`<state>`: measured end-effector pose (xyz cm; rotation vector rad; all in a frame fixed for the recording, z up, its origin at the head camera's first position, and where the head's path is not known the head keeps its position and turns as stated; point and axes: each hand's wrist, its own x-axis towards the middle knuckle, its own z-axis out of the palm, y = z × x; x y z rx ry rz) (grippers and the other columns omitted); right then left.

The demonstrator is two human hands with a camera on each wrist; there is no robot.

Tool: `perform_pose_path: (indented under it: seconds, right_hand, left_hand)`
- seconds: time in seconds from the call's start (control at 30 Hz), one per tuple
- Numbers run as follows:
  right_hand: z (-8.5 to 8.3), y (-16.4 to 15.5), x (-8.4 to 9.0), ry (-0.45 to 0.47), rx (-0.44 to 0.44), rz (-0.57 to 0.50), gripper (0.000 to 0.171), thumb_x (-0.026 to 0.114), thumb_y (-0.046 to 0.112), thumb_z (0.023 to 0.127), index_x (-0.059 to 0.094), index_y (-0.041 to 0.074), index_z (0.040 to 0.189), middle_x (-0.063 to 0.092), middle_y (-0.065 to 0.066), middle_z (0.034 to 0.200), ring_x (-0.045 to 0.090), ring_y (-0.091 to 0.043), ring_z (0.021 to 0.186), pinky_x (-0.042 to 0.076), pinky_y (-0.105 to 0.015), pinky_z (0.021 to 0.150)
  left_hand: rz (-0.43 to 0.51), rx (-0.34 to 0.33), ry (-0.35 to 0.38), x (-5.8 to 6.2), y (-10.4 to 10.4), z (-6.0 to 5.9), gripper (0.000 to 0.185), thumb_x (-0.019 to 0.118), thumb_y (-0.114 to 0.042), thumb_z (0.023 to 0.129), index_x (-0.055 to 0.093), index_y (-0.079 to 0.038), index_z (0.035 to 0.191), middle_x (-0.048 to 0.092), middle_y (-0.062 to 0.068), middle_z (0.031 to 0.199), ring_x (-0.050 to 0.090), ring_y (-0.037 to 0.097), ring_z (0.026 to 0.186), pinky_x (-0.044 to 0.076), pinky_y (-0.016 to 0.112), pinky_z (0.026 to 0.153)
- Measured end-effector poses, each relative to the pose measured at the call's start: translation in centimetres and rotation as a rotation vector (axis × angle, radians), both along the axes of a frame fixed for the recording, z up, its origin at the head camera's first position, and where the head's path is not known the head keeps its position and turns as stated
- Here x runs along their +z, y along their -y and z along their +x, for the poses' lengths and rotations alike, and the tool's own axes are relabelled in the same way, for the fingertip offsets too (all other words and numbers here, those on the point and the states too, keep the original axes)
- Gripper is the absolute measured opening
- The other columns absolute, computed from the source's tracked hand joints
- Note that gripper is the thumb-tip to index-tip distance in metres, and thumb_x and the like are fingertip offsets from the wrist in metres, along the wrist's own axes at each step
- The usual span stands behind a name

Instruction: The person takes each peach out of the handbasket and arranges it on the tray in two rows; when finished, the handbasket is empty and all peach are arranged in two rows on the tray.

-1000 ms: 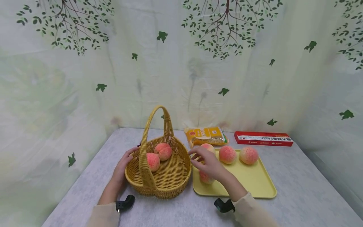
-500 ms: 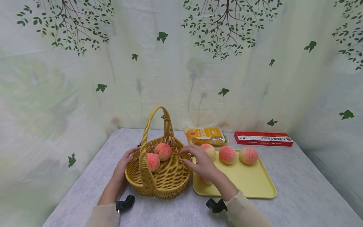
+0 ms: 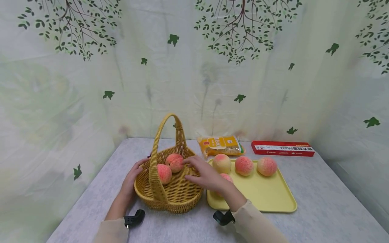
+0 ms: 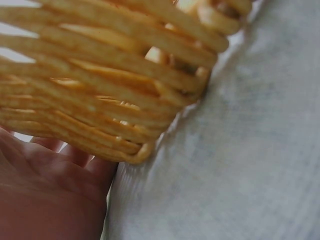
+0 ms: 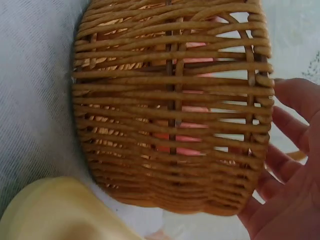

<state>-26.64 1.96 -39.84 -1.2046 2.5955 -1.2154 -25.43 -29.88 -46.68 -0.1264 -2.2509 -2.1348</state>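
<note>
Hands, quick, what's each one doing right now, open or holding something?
Left hand: open, fingers resting against the wicker basket's outer side.
Right hand: open, empty, fingers spread over the basket's rim.

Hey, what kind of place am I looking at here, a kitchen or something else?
Probably a staged tabletop set rather than a kitchen: a leaf-printed curtain closes in the grey table on three sides, and only a few props sit there, a wicker basket and a yellow tray of peaches.

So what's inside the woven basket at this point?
Inside the yellow wicker basket lie pink-and-yellow peaches: one by the handle, at least one more behind. The right hand reaches over them, empty and covering part of the basket floor.
</note>
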Motion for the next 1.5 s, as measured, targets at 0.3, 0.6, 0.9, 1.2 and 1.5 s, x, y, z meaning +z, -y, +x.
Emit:
perform_pose_path:
  seconds: [0.3,0.6,0.9,1.2,1.5]
  right_hand:
    - [-0.3,1.2,0.2,-0.012,0.013,0.095,0.051,0.066,0.032,0.096,0.049,0.022,0.143,0.052,-0.004,0.141,0.052,-0.014,0.113,0.05,-0.036,0.094]
    - [-0.6,2.7,0.2,0.002,0.019,0.186,0.06,0.068,0.037,0.094,0.043,0.022,0.147,0.047,-0.005,0.146,0.055,-0.025,0.128,0.047,-0.04,0.104]
    - [-1.0,3.4,0.0,-0.027,-0.001,0.226,0.062,0.069,0.038,0.093,0.044,0.021,0.147,0.045,-0.001,0.148,0.047,-0.018,0.136,0.044,-0.04,0.109]
    - [-1.1,3.7,0.0,-0.01,-0.006,0.25,0.067,0.071,0.037,0.092,0.041,0.022,0.15,0.045,-0.001,0.15,0.046,-0.017,0.137,0.043,-0.041,0.11]
    - [-1.4,4.5,-0.4,0.011,0.039,0.201,0.066,0.072,0.033,0.092,0.042,0.019,0.149,0.048,-0.003,0.149,0.05,-0.021,0.136,0.043,-0.039,0.11]
  left_hand:
    - [0.004,0.003,0.01,0.1,-0.1,0.0,0.046,0.031,-0.037,0.108,0.038,-0.017,0.149,0.036,-0.009,0.151,0.044,-0.011,0.125,0.037,0.007,0.099]
    - [-0.017,0.013,0.027,0.2,-0.1,0.0,0.045,0.03,-0.036,0.109,0.038,-0.017,0.149,0.033,-0.005,0.155,0.041,-0.011,0.126,0.035,0.006,0.099]
    - [-0.005,0.003,0.006,0.3,-0.1,0.0,0.044,0.03,-0.035,0.108,0.039,-0.017,0.148,0.036,-0.008,0.15,0.044,-0.01,0.124,0.036,0.007,0.098]
    - [0.013,-0.008,0.006,0.2,-0.2,-0.1,0.045,0.031,-0.036,0.108,0.039,-0.018,0.148,0.04,-0.011,0.147,0.046,-0.01,0.123,0.039,0.008,0.098]
    - [0.002,-0.003,0.015,0.2,-0.1,0.1,0.044,0.031,-0.036,0.109,0.039,-0.018,0.148,0.043,-0.016,0.142,0.046,-0.01,0.123,0.039,0.008,0.097]
